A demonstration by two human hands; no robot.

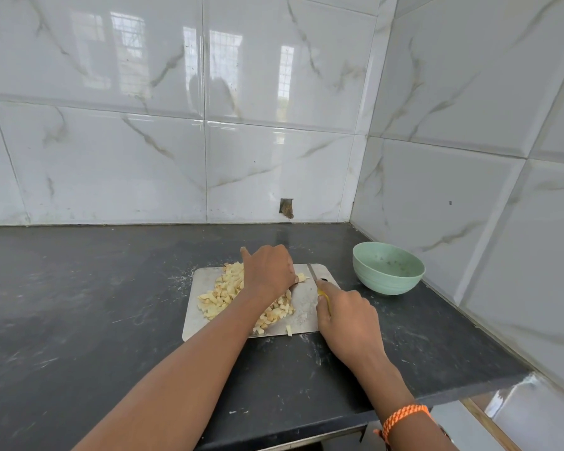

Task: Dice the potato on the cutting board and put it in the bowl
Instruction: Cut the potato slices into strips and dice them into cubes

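A steel cutting board (pixel 202 281) lies on the dark counter, covered with a heap of diced potato (pixel 220 296). My left hand (pixel 267 268) lies over the far part of the heap, fingers curled down on a last potato piece (pixel 302 277) at its right side. My right hand (pixel 349 314) grips a yellow-handled knife (pixel 314 275), its blade pointing away just right of that piece. The pale green bowl (pixel 388 266) stands to the right of the board, near the wall corner, with no potato showing inside.
The dark stone counter (pixel 95 304) stretches wide to the left. Tiled walls close the back and the right side. The counter's front edge ends at the lower right, close to my right wrist, which wears an orange band (pixel 401 418).
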